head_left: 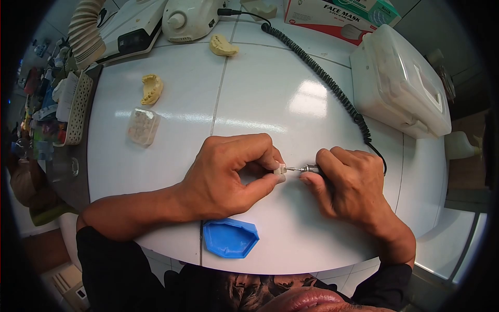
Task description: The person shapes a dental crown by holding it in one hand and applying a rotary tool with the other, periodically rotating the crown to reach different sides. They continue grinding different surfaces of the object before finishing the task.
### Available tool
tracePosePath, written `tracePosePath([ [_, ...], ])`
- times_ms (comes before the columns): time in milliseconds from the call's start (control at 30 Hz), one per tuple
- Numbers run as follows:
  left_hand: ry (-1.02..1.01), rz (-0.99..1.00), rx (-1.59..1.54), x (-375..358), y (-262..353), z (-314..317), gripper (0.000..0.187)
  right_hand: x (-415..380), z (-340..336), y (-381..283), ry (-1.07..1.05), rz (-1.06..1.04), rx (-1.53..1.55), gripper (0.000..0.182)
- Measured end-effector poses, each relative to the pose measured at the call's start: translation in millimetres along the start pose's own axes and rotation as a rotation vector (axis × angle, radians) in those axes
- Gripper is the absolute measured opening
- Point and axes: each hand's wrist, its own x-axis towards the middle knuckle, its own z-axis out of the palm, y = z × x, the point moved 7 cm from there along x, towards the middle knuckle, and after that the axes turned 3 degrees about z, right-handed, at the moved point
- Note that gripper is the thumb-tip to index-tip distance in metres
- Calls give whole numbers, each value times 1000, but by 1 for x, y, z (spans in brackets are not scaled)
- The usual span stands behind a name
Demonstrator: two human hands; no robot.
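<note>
Between its thumb and fingers, my left hand (228, 174) pinches a small whitish piece (280, 170) above the white table. My right hand (351, 184) is wrapped round a metal rotary handpiece (312, 168) with a black cord. The thin bit of the handpiece points left and reaches the small piece; whether it touches cannot be made out. A blue tray (230, 221) lies below my left hand, near the table's front edge.
Two yellowish dental casts (152, 89) (223, 46) and a clear small box (143, 126) lie farther back. A control unit (189, 20) stands at the back. A coiled cord (322, 73) runs to the right, beside a white case (400, 80). A basket (79, 109) is at left.
</note>
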Motion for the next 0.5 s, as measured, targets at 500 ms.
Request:
tracePosePath([
  [500, -14, 44, 37, 1, 3, 0, 16, 1, -1, -1, -31, -6, 2, 42],
])
